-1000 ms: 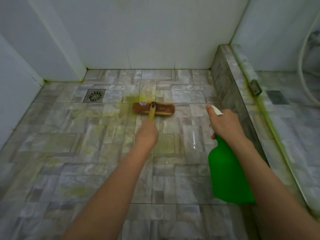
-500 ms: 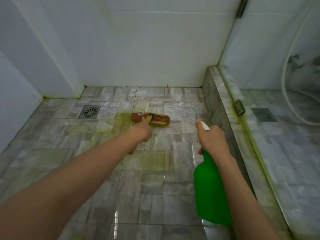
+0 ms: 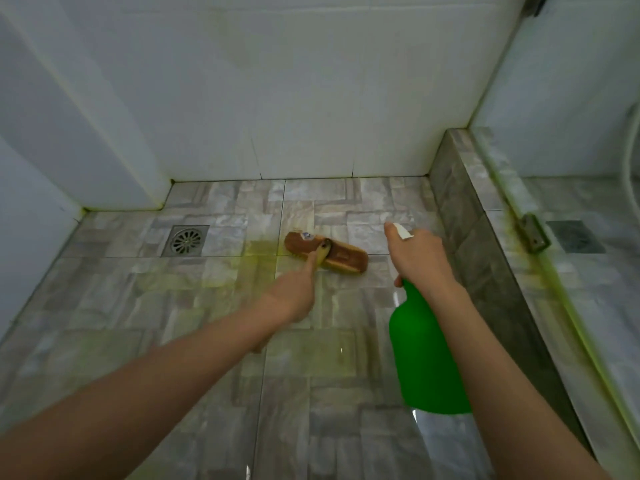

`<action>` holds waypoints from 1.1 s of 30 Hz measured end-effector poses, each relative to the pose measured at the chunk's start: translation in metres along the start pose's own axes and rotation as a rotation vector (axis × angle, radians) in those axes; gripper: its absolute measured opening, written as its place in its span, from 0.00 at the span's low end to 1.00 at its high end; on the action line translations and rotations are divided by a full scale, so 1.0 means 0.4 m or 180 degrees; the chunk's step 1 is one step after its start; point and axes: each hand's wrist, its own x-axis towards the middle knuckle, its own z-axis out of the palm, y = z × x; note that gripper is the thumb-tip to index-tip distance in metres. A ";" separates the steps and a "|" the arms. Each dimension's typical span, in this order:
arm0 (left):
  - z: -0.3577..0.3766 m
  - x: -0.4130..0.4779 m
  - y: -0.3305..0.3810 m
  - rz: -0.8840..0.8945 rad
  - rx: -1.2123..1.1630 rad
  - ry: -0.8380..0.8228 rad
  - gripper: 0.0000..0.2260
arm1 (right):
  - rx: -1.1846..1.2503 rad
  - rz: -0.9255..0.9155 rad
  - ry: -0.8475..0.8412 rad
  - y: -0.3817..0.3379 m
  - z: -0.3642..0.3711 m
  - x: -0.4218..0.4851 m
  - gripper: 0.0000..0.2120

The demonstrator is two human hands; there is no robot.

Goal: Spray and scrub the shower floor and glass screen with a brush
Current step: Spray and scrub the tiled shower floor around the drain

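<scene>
Brush (image 3: 327, 257) on floor, ahead of left hand (image 3: 292, 299) gripping handle.

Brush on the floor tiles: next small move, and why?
Probably drag the brown wooden scrub brush left toward the square metal drain. The left hand holds its handle, and yellow-green residue lies between them. The right hand holds the green plastic spray bottle.

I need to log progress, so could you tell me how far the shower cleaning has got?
Done: yellow-green cleaner streaks the floor tiles. In hand: the left hand works the brush near the drain, the right hand holds the green spray bottle. Left: the curb and its stained glass-screen track.
</scene>
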 end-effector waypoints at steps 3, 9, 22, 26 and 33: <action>0.066 -0.075 -0.025 0.0271 0.0252 -0.0043 0.33 | -0.0164 -0.0045 -0.0052 0.010 -0.001 0.031 0.25; -0.053 0.251 0.041 0.0195 -0.0170 0.0462 0.35 | -0.0302 -0.0058 0.0187 0.036 -0.023 0.074 0.27; 0.023 0.274 0.122 0.0560 0.0289 0.0543 0.34 | 0.0151 0.0139 0.0712 0.091 -0.079 0.154 0.29; -0.073 0.395 0.196 0.0389 0.0025 0.0442 0.35 | 0.0293 0.0286 0.0876 0.101 -0.083 0.149 0.29; 0.093 0.155 0.183 0.0776 0.0197 0.0353 0.35 | 0.0294 0.0227 0.0929 0.117 -0.085 0.150 0.33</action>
